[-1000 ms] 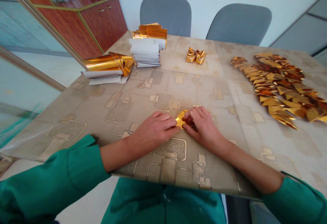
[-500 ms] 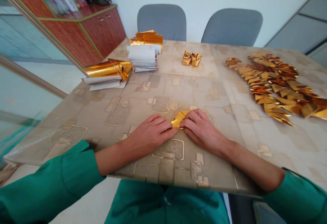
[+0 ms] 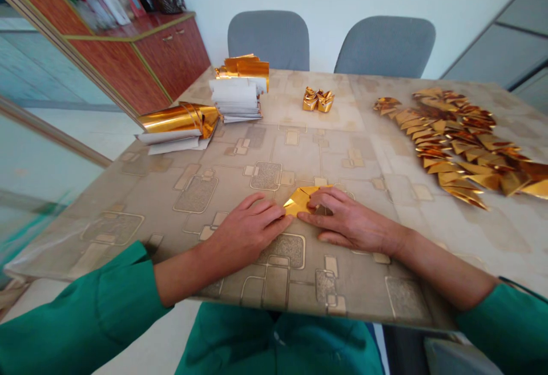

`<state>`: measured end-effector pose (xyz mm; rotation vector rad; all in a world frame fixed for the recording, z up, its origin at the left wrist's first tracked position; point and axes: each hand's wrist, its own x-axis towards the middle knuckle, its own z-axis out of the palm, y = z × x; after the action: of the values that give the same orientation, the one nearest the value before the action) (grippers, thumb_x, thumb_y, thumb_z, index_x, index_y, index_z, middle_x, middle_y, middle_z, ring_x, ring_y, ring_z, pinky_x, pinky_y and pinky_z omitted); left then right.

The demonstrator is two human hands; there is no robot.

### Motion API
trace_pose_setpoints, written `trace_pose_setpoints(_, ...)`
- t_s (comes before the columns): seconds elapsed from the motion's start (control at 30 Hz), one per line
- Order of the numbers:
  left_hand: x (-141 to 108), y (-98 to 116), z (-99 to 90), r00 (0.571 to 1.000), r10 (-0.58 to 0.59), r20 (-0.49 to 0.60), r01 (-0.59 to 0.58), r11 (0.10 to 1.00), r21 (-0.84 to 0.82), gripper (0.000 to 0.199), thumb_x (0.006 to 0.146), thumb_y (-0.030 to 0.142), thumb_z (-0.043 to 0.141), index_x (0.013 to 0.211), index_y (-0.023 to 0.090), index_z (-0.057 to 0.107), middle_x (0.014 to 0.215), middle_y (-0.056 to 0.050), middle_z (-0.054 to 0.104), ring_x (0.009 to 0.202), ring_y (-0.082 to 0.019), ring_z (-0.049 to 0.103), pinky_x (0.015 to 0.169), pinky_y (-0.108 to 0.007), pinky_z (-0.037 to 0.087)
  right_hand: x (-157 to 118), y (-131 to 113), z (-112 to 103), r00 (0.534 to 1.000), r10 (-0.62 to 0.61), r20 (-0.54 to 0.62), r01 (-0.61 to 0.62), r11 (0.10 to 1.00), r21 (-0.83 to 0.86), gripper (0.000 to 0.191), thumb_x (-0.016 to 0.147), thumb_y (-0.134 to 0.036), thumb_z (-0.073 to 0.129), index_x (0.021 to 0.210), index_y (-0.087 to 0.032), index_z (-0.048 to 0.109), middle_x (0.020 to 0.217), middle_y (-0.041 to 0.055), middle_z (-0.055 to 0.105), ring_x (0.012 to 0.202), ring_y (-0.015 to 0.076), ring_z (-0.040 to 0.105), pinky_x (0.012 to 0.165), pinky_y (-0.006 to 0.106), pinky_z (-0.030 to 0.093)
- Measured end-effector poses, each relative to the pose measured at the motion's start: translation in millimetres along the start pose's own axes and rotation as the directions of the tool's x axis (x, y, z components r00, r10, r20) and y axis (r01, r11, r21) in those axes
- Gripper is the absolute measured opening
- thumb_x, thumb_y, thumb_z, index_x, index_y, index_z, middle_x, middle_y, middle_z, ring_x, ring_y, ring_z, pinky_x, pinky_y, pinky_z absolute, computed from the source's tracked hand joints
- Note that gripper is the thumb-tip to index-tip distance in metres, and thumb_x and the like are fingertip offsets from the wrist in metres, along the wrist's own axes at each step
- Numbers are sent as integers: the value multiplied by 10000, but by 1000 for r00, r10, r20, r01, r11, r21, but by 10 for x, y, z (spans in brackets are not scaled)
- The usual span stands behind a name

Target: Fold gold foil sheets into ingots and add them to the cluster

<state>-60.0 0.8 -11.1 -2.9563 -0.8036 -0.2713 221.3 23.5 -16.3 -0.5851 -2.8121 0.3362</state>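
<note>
My left hand (image 3: 250,229) lies open, its fingertips just touching the folded gold foil (image 3: 302,201) — the foil sits flat on the patterned tablecloth (image 3: 194,193) between my hands, its right part pressed under my flat right hand (image 3: 349,221) — neither hand closes around it.

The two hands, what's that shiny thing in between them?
In the head view, a folded piece of gold foil lies on the table between the left hand and the right hand, touching both.

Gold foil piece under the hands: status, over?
Right hand, fingers resting on gold foil piece. Left hand, fingertips at its edge. Rows of folded gold pieces beyond, to the right.
</note>
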Motion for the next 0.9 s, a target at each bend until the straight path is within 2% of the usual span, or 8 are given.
trace_pose_setpoints(0.2,-165,-29,-24,1000,-16,4,16,1000,3,359,980,99,390,1272,155,590,1353,-62,619,1145,-236,561,1049,-448,335,-15,8,-22,1000,-7,1,7,999,34,425,994,-364,464,1360,-166,554,1222,155,539,1229,275,445,1069,527,388)
trace_pose_setpoints(0.4,-212,-68,-42,1000,-16,15,16,1000,-9,382,961,82,403,1279,178,593,1377,-56,608,1166,-227,568,1042,-430,351,-45,15,-26,998,-1,-65,6,997,82,317,972,-239,484,1248,-106,566,1243,176,575,1275,257,467,1100,504,398)
trace_pose_setpoints(0.57,-260,-68,-70,999,-45,6,45,999,-16,364,973,110,413,1276,196,597,1356,-42,625,1186,-232,560,1053,-452,351,-41,34,-48,996,-37,-84,45,994,98,253,978,-206,472,1176,-107,594,1216,164,609,1270,244,488,1106,477,408)
trace_pose_setpoints(0.7,-98,-44,-73,994,-58,-88,53,997,-54,283,970,137,436,1117,163,676,1237,-77,683,1068,-227,599,974,-427,442,-22,43,-52,996,-29,-86,37,995,97,240,977,-233,481,1152,-127,607,1207,153,615,1240,248,511,1096,479,417)
trace_pose_setpoints(0.8,158,-46,-18,981,13,-194,-24,998,-53,282,988,158,411,1079,129,677,1141,-110,693,987,-214,611,864,-370,508,3,36,-61,997,-25,-72,32,994,105,241,979,-250,477,1143,-136,613,1186,153,616,1214,251,525,1081,478,427)
trace_pose_setpoints(0.9,387,-75,72,988,53,-148,-57,998,-27,271,1003,178,409,985,136,676,1121,-105,675,992,-211,607,855,-351,519,23,15,-90,999,12,-51,-5,992,128,242,975,-254,485,1136,-130,616,1170,155,606,1188,248,538,1062,457,442)
